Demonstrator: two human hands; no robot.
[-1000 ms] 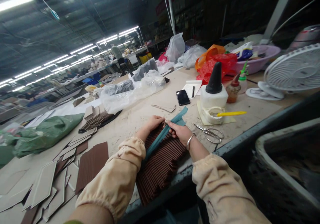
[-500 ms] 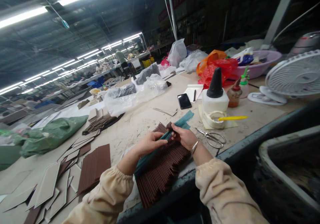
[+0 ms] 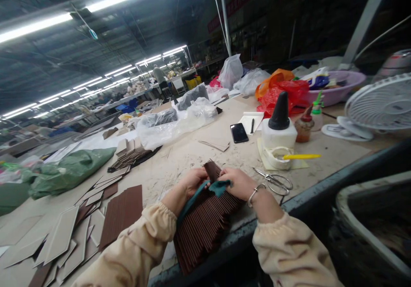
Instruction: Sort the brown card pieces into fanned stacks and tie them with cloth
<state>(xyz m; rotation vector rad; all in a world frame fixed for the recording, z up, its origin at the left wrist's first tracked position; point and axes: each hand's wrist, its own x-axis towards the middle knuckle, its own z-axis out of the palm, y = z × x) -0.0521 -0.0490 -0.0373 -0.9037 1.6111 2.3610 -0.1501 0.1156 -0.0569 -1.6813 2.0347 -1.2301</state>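
Fanned-out brown pieces (image 3: 205, 223) lie at the table's front edge, beneath both hands. My left hand (image 3: 193, 181) is closed at the left side of a raised brown piece (image 3: 212, 170), its fingertips partly hidden. Closed on the other side of that piece, my right hand (image 3: 238, 184) also has the teal cloth strip (image 3: 220, 187) bunched under its fingers. The strip runs from there down past my left hand along the left edge of the brown pieces. Scissors (image 3: 276, 182) rest to the right of my right hand.
Left of my hands are a brown stack (image 3: 121, 214) and loose grey panels (image 3: 62, 231). A phone (image 3: 239, 132), a white glue bottle (image 3: 278, 131), a tape roll with a yellow stick (image 3: 303, 156) and a fan (image 3: 382, 103) stand beyond. A bin (image 3: 362, 218) is at the lower right.
The teal strip, stretched out past my right hand before, is now folded and bunched between my hands. A brown piece now stands up between the fingers, and my left hand has drawn back slightly.
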